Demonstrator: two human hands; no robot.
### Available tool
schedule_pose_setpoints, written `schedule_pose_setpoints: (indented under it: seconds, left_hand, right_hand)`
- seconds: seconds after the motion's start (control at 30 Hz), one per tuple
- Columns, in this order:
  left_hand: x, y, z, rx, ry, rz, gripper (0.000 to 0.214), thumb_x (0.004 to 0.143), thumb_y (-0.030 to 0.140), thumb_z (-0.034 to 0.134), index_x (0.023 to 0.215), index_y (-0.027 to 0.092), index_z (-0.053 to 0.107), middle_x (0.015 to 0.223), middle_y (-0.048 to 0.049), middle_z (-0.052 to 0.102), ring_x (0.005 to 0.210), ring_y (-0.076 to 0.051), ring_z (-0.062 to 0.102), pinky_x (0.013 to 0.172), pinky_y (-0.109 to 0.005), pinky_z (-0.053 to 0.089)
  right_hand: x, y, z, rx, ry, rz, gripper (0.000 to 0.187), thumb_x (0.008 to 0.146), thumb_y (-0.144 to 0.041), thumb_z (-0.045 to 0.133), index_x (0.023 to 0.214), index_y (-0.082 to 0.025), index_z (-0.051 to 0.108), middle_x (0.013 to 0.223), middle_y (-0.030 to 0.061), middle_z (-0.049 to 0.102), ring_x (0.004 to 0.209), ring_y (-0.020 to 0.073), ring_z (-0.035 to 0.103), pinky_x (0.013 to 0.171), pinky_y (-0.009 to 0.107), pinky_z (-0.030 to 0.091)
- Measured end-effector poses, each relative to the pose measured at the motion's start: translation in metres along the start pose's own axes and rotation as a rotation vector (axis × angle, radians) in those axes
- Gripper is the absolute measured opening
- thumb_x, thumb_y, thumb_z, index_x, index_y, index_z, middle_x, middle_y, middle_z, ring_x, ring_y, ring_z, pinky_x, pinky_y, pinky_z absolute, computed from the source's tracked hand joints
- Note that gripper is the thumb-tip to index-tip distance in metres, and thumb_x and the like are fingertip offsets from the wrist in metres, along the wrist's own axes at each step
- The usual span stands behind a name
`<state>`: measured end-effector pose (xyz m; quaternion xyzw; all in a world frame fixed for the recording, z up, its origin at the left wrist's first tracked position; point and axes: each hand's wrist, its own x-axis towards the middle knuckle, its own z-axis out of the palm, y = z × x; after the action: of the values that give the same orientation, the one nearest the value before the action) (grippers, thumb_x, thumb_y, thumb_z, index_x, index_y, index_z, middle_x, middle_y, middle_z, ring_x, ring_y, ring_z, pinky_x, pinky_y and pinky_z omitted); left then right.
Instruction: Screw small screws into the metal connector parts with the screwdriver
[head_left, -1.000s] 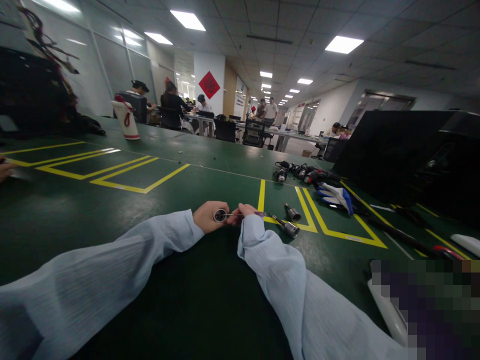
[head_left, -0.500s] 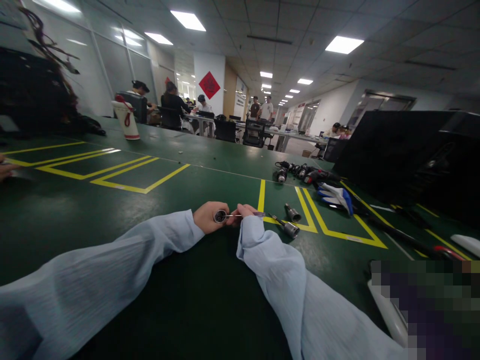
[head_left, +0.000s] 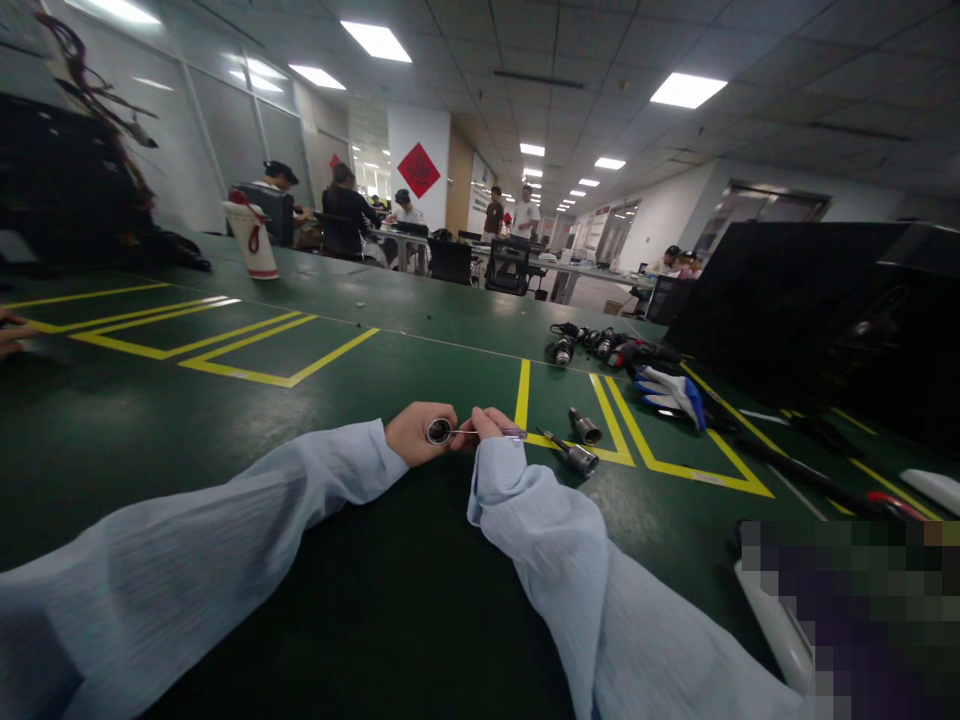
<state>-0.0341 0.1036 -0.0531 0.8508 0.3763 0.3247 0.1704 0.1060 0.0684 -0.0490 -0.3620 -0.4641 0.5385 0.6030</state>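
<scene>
We've got the fitting [head_left: 439, 431] in our left hand [head_left: 417, 434], open end facing us, fingers curled round its body; our right hand [head_left: 486, 424] pinches the driver [head_left: 514, 434] between thumb and fingers, though we can't tell exactly which fingers press. The thin shaft reaches across to the fitting's mouth; whether the tip is seated on anything in there, we can't make out. Our guess is we're mid-job on this piece; nothing shows it as finished, and it's not yet set down. Two similar parts, the upper one [head_left: 586, 428] and the lower one [head_left: 580, 460], lie just right of our hands; no telling whether they're done or waiting.

The table [head_left: 439, 372] is green with yellow tape [head_left: 523, 398] marking out boxes; past the loose parts there's a dark heap [head_left: 600, 340] of gear and a glove [head_left: 670, 392]; a tall cup [head_left: 253, 240] stands far left. Behind it all, a big office; people sit at desks, two stand, and a red diamond [head_left: 418, 171] hangs on a pillar.
</scene>
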Motion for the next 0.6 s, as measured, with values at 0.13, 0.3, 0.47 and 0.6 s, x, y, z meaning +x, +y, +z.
schedule_pose_setpoints:
  seconds: [0.13,0.3,0.47,0.6]
  left_hand:
    - [-0.001,0.002,0.0,-0.002,0.033,0.001,0.007,0.061,0.02,0.055,0.06,0.013,0.051,0.054,0.0024,0.052,0.051,-0.009,0.047,0.048,-0.019,0.037]
    - [0.001,-0.002,0.002,-0.043,0.028,-0.04,0.009,0.06,0.02,0.055,0.057,0.014,0.048,0.051,0.0035,0.051,0.048,-0.007,0.044,0.045,-0.018,0.035]
    - [0.002,-0.005,0.002,-0.056,0.071,-0.031,0.017,0.061,0.028,0.058,0.059,0.014,0.049,0.052,0.0029,0.051,0.049,-0.008,0.044,0.045,-0.018,0.035]
    - [0.001,0.0,0.001,-0.044,0.078,-0.045,0.021,0.061,0.033,0.059,0.059,0.014,0.048,0.052,0.0028,0.05,0.048,-0.008,0.043,0.044,-0.018,0.035]
  right_hand:
    - [0.001,0.0,0.0,0.031,-0.018,0.054,0.025,0.073,-0.03,0.048,0.05,-0.019,0.052,0.034,-0.0037,0.055,0.031,0.0084,0.044,0.04,0.021,0.038]
    - [0.01,0.009,-0.005,0.149,-0.059,0.124,0.024,0.073,-0.029,0.048,0.053,-0.017,0.053,0.038,-0.0004,0.059,0.034,0.009,0.047,0.039,0.021,0.036]
    - [0.016,0.015,-0.009,0.207,-0.108,0.14,0.024,0.07,-0.037,0.054,0.057,-0.018,0.051,0.04,-0.0002,0.06,0.035,0.0103,0.049,0.041,0.022,0.038]
    - [0.017,0.017,-0.009,0.209,-0.092,0.106,0.023,0.069,-0.036,0.055,0.057,-0.018,0.051,0.039,-0.0008,0.059,0.033,0.0095,0.047,0.04,0.021,0.037]
